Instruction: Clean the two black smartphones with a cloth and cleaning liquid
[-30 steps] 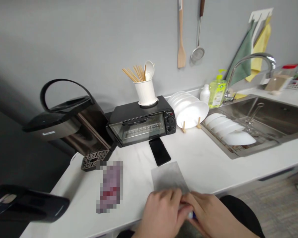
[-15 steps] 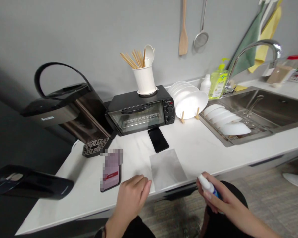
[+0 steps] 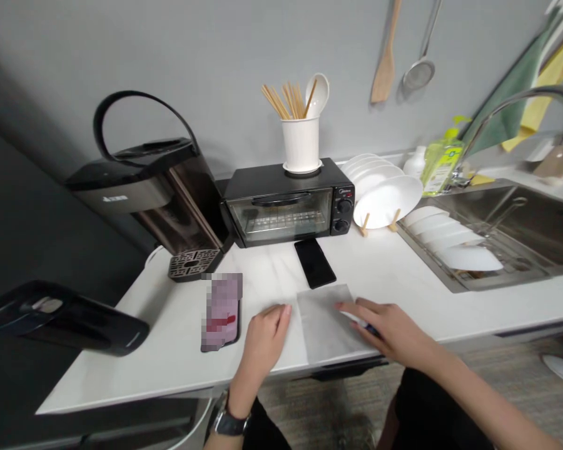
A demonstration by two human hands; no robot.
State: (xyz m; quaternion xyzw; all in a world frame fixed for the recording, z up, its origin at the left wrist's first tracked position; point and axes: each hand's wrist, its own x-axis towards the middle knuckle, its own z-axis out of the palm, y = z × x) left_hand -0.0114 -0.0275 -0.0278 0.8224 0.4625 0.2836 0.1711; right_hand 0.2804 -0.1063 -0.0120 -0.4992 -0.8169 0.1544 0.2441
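Note:
A small white-topped bottle (image 3: 355, 317) with a blue body lies tilted in my right hand (image 3: 388, 328), its white end pointing left over a grey square sheet, perhaps a cloth (image 3: 326, 334). Most of the bottle is hidden by my fingers. The sheet lies flat at the counter's front edge. My left hand (image 3: 267, 337) rests in a loose fist on the counter just left of the sheet, with nothing visible in it. Behind the sheet is a black phone (image 3: 315, 264), screen dark. Another phone (image 3: 223, 312), its screen lit and partly pixelated, lies left of my left hand.
At the back stands a toaster oven (image 3: 286, 215) bearing a white utensil pot (image 3: 301, 144). A black drink machine (image 3: 169, 194) and a dark appliance (image 3: 75, 322) are on the left. Plates (image 3: 387, 200) stand in a rack near the sink (image 3: 464, 287), which holds bowls.
My right hand has brought the bottle up and left from beyond the counter edge to over the grey sheet. My left fist stays beside the sheet. The view has shifted left.

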